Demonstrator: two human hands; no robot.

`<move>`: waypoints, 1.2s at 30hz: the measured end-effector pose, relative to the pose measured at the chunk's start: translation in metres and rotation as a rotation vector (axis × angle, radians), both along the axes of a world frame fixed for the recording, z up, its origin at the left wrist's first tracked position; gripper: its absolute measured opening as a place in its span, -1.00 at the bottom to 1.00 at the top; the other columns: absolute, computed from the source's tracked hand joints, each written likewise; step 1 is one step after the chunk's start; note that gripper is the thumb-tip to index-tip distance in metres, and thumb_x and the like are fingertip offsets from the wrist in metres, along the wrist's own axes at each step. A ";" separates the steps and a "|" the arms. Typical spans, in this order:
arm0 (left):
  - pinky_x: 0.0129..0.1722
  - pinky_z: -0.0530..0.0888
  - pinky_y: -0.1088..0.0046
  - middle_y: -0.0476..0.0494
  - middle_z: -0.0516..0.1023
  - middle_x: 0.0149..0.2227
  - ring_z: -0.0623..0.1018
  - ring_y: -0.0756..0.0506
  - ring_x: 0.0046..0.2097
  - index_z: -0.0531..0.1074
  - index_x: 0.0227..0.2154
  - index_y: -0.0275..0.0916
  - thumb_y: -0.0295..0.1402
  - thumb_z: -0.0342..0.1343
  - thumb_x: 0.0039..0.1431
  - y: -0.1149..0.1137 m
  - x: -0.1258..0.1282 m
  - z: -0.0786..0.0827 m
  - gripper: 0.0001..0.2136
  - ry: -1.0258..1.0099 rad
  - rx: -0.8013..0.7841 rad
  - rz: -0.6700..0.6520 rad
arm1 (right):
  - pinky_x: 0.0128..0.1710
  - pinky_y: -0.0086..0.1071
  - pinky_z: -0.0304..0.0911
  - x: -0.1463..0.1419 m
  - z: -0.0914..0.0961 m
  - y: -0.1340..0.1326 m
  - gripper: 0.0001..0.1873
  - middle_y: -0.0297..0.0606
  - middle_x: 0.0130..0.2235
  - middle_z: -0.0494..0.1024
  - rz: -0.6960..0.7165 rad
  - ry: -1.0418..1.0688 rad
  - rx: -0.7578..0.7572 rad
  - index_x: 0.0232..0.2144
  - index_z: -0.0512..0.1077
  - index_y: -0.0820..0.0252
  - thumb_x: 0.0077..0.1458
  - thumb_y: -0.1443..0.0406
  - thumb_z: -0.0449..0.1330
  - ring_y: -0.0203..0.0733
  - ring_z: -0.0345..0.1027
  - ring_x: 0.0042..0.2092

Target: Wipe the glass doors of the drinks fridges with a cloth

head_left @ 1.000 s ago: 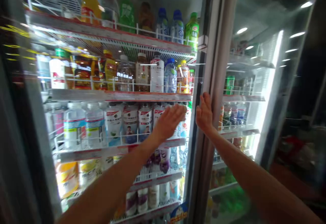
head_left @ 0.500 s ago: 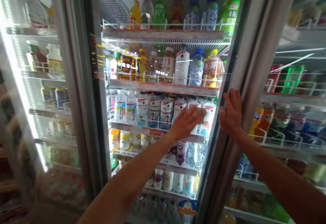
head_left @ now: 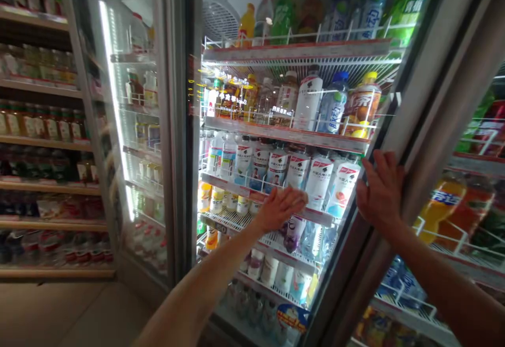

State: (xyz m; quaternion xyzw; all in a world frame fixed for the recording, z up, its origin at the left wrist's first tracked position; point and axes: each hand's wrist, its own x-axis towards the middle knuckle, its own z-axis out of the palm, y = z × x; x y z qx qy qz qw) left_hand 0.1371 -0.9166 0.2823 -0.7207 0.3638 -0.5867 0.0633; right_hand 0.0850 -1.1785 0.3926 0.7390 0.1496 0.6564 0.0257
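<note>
My left hand [head_left: 281,207] is raised in front of the lit cooler, its fingers stretched out and holding nothing. Behind it stand white-labelled drink bottles [head_left: 319,179] on a wire shelf. Reflections show on the cooler's glass door [head_left: 272,108]; whether my left hand touches the glass I cannot tell. My right hand [head_left: 379,192] lies with fingers extended against the grey metal door frame [head_left: 420,110] at the right, and nothing is in it. A purple-capped-looking drink bottle [head_left: 294,234] sits on the shelf below, partly behind my left hand.
Bottles of several colours fill the upper shelves [head_left: 295,50]. Another glass-doored cooler section [head_left: 140,126] stands on the left, and open shelving [head_left: 43,142] with jars and packets lies beyond it. More bottles [head_left: 444,205] show at the right. Floor [head_left: 74,310] is visible at lower left.
The view has turned left, bringing the open shelving and floor into sight. My left hand is slightly lower against the bottles. My right hand stays on the door frame.
</note>
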 end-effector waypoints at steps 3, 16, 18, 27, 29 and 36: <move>0.28 -0.07 0.05 0.06 0.11 0.27 0.04 -0.12 0.30 0.25 0.08 0.03 -0.34 -0.07 0.23 0.015 -0.014 -0.055 -0.64 0.000 0.311 -0.097 | 0.23 0.00 -0.17 -0.004 -0.005 0.002 -0.49 -0.01 0.19 0.23 0.004 0.028 0.002 0.13 0.24 0.20 0.14 0.20 -0.06 -0.03 -0.14 0.30; 0.26 -0.06 0.04 -0.04 0.15 0.26 0.05 -0.12 0.30 0.21 0.12 0.01 -0.38 -0.05 0.21 0.045 0.017 -0.025 -0.59 0.035 0.088 -0.043 | 0.24 0.01 -0.20 -0.011 -0.012 0.018 -0.43 -0.03 0.22 0.19 -0.008 0.071 0.081 0.17 0.20 0.15 0.13 0.13 -0.06 0.00 -0.12 0.29; 0.26 -0.01 0.10 0.04 0.13 0.26 0.07 -0.08 0.30 0.25 0.09 0.04 -0.35 -0.06 0.22 0.048 0.011 -0.047 -0.63 0.005 0.331 -0.136 | 0.24 -0.01 -0.21 -0.012 -0.013 0.024 -0.43 -0.02 0.20 0.21 -0.013 0.071 0.093 0.16 0.22 0.15 0.14 0.11 -0.07 -0.01 -0.08 0.29; 0.25 -0.12 -0.06 -0.17 0.14 0.26 -0.05 -0.22 0.32 0.23 0.12 -0.10 -0.38 -0.04 0.20 0.069 0.040 0.031 -0.59 0.050 -0.333 0.090 | 0.25 -0.07 -0.17 -0.010 -0.020 0.028 -0.46 -0.05 0.19 0.24 -0.047 0.044 0.070 0.17 0.20 0.11 0.16 0.14 -0.06 -0.07 -0.04 0.27; 0.26 -0.11 -0.03 -0.09 0.12 0.27 -0.02 -0.18 0.32 0.23 0.11 -0.04 -0.38 -0.03 0.19 0.062 0.035 0.011 -0.59 0.017 -0.075 -0.011 | 0.24 -0.05 -0.15 -0.008 -0.024 0.029 -0.46 -0.04 0.19 0.24 -0.060 0.018 0.042 0.18 0.18 0.11 0.16 0.15 -0.06 -0.04 -0.02 0.27; 0.28 -0.12 0.04 0.01 0.15 0.26 -0.02 -0.11 0.32 0.25 0.08 -0.01 -0.39 -0.04 0.20 0.109 0.039 -0.016 -0.62 -0.061 0.165 -0.141 | 0.22 0.01 -0.12 -0.006 -0.038 0.031 -0.45 -0.02 0.19 0.24 -0.113 -0.016 -0.206 0.22 0.08 0.20 0.19 0.24 -0.09 -0.02 0.00 0.26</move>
